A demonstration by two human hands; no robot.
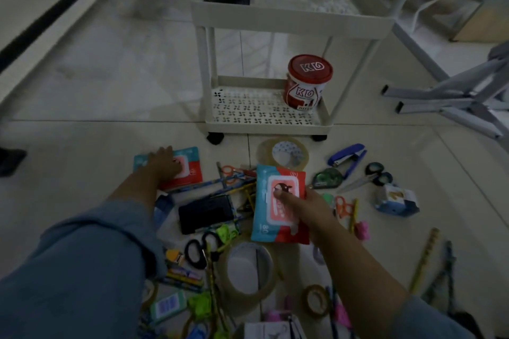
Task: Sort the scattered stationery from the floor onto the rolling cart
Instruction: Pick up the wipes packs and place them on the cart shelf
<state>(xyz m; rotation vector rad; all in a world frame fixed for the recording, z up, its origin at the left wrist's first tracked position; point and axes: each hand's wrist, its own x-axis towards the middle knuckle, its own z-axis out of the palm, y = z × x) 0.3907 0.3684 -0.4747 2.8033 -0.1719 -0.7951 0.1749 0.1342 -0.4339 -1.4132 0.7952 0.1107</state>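
left hand [165, 163] is stretched way out, fingers flat on one wipes pack [190, 173] on the pale tile floor [110, 91], right hand [312, 208] grips a second wipes pack [275, 217], thumb on top, over the stationery mess [203, 248], white cart [264, 121] just behind

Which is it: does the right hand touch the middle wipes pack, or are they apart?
Touching. The head view shows the right hand holding the wipes pack, thumb pressed on its front.
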